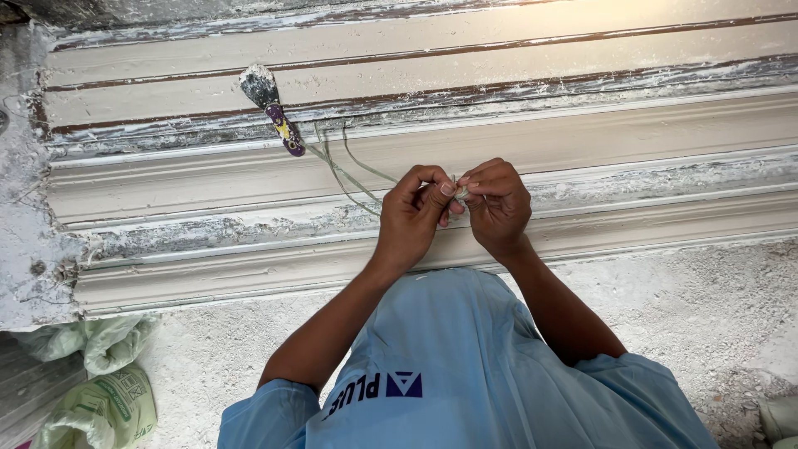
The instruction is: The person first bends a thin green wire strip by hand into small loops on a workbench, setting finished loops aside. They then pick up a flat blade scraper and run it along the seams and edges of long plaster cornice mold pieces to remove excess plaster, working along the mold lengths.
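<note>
My left hand [413, 214] and my right hand [499, 206] meet fingertip to fingertip over long pale plaster mouldings [582, 141]. Both pinch a small bunch of thin pale fibre strands [460, 192]. Loose strands [345, 170] trail from my left hand up and to the left across the moulding. They end near a scraper [274, 108] with a purple patterned handle and a plaster-caked blade, which lies on a moulding. My blue shirt fills the bottom of the view.
Several moulded profiles run side by side from left to right, crusted with white plaster. A rough plaster block [25, 208] closes their left end. Dusty white floor [706, 316] lies below. Pale green sacks [96, 382] sit at the bottom left.
</note>
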Action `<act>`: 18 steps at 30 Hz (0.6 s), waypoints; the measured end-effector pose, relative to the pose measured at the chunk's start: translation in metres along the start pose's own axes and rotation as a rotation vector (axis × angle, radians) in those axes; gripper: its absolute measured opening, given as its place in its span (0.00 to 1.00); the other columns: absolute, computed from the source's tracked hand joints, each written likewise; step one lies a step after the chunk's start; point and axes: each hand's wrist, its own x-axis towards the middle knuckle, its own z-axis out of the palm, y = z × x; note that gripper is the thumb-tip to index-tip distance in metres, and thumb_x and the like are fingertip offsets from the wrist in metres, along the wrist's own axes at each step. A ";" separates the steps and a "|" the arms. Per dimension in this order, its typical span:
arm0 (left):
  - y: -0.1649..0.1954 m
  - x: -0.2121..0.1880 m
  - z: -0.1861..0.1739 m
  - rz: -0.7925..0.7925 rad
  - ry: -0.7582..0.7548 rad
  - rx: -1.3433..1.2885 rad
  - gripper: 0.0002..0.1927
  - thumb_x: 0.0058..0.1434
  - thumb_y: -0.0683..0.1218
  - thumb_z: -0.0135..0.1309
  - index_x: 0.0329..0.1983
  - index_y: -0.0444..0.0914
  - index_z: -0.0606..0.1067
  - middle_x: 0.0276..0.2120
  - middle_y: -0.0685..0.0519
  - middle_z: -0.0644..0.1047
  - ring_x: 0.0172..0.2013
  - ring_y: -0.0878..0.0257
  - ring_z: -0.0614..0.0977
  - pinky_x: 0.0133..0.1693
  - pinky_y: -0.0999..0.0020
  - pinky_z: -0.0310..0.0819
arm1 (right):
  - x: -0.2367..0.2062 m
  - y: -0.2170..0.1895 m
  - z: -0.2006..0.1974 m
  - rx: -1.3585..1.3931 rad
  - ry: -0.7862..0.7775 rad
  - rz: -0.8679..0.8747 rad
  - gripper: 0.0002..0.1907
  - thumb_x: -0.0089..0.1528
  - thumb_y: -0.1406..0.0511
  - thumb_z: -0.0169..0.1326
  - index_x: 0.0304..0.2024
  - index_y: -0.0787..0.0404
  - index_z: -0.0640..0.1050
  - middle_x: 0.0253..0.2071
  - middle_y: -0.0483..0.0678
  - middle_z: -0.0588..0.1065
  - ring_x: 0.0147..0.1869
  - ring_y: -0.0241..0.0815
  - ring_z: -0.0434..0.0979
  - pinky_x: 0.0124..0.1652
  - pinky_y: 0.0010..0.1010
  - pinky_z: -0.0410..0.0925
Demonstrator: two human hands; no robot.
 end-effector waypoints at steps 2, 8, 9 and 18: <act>0.000 -0.005 0.005 0.150 0.053 0.107 0.10 0.76 0.45 0.51 0.51 0.33 0.76 0.48 0.51 0.74 0.37 0.68 0.82 0.33 0.76 0.76 | 0.000 -0.002 0.003 0.051 0.038 0.048 0.06 0.70 0.74 0.55 0.46 0.63 0.71 0.46 0.51 0.71 0.51 0.40 0.77 0.47 0.27 0.76; 0.002 -0.012 0.010 0.408 0.150 0.424 0.07 0.74 0.41 0.54 0.52 0.34 0.77 0.49 0.51 0.71 0.45 0.65 0.78 0.45 0.72 0.77 | 0.008 -0.017 0.002 0.112 0.007 0.223 0.04 0.70 0.76 0.54 0.47 0.67 0.74 0.48 0.52 0.73 0.53 0.38 0.78 0.52 0.29 0.76; 0.003 -0.013 0.010 0.401 0.152 0.443 0.07 0.74 0.40 0.54 0.52 0.34 0.77 0.50 0.51 0.71 0.45 0.65 0.78 0.45 0.71 0.76 | 0.009 -0.020 0.000 0.124 -0.018 0.269 0.04 0.70 0.76 0.53 0.47 0.67 0.74 0.49 0.52 0.73 0.53 0.38 0.79 0.52 0.29 0.76; -0.003 -0.005 -0.012 0.332 -0.073 0.478 0.05 0.77 0.40 0.48 0.49 0.32 0.73 0.54 0.50 0.66 0.49 0.65 0.75 0.52 0.69 0.75 | 0.018 -0.017 -0.003 0.399 -0.093 0.459 0.06 0.73 0.75 0.52 0.52 0.65 0.71 0.50 0.47 0.71 0.54 0.33 0.73 0.55 0.24 0.71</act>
